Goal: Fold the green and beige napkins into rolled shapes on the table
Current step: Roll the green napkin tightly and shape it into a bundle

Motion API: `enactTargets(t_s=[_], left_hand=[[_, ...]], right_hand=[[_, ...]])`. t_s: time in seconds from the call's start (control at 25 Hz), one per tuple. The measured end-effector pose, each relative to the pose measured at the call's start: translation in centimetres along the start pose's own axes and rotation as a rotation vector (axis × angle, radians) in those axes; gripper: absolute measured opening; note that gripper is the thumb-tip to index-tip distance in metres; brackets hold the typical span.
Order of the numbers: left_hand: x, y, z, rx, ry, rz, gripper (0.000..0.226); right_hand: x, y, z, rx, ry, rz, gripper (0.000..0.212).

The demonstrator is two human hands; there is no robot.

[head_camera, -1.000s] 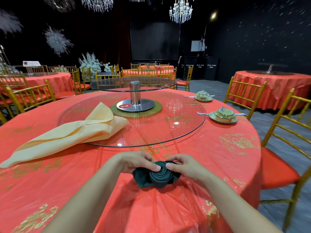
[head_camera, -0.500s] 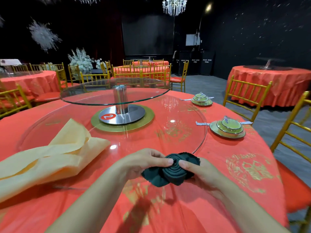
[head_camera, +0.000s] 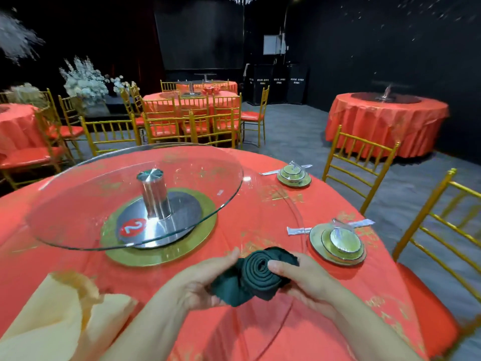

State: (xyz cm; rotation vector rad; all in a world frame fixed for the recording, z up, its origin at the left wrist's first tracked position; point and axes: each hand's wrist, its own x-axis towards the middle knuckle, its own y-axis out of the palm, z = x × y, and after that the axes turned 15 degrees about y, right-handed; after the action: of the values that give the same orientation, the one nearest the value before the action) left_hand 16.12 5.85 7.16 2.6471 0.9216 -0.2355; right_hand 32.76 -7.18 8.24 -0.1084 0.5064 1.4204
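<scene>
The dark green napkin (head_camera: 256,276) is wound into a tight spiral with loose ruffled edges and is lifted above the red table (head_camera: 325,295). My left hand (head_camera: 203,280) cups it from the left and below, fingers curled round its ruffled side. My right hand (head_camera: 302,280) grips it from the right, with the thumb pressed on the coil's centre. The beige napkin (head_camera: 57,324) lies loosely folded at the lower left, partly cut off by the frame edge.
A two-tier glass turntable (head_camera: 135,196) on a steel post stands at the table's centre. Two green-and-gold place settings (head_camera: 338,246) (head_camera: 294,175) sit to the right. Gold chairs (head_camera: 440,230) ring the table, and other red tables stand behind.
Both hands have lifted the rolled green napkin off the tablecloth and carried it forward over the glass edge. The camera has come closer and tilted down.
</scene>
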Motion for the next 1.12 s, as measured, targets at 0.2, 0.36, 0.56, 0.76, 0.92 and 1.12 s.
enactTargets(t_s=[0.2, 0.36, 0.56, 0.76, 0.92, 1.12], left_hand=[[0.5, 2.1, -4.6, -0.056, -0.021, 0.214, 0.036], [3.8, 3.8, -6.1, -0.002, -0.021, 0.202, 0.046], [10.5, 8.1, -5.9, -0.025, -0.010, 0.072, 0.063], [20.0, 11.9, -4.7, -0.148, 0.002, -0.002, 0.044], [27.3, 14.5, -3.3, -0.169, -0.026, -0.083, 0.051], [35.5, 16.1, -1.2, -0.134, -0.049, -0.166, 0.035]], right_hand=[[0.0, -1.2, 3.2, 0.095, 0.050, -0.068, 0.069], [0.0, -3.4, 5.0, 0.169, 0.068, -0.130, 0.064], [1.7, -10.1, 7.3, 0.210, 0.076, -0.241, 0.034], [6.9, -19.7, 9.6, 0.196, 0.109, -0.322, 0.024], [11.3, -26.3, 9.9, 0.198, 0.167, -0.387, 0.024], [16.5, -33.1, 9.2, 0.153, 0.207, -0.405, 0.031]])
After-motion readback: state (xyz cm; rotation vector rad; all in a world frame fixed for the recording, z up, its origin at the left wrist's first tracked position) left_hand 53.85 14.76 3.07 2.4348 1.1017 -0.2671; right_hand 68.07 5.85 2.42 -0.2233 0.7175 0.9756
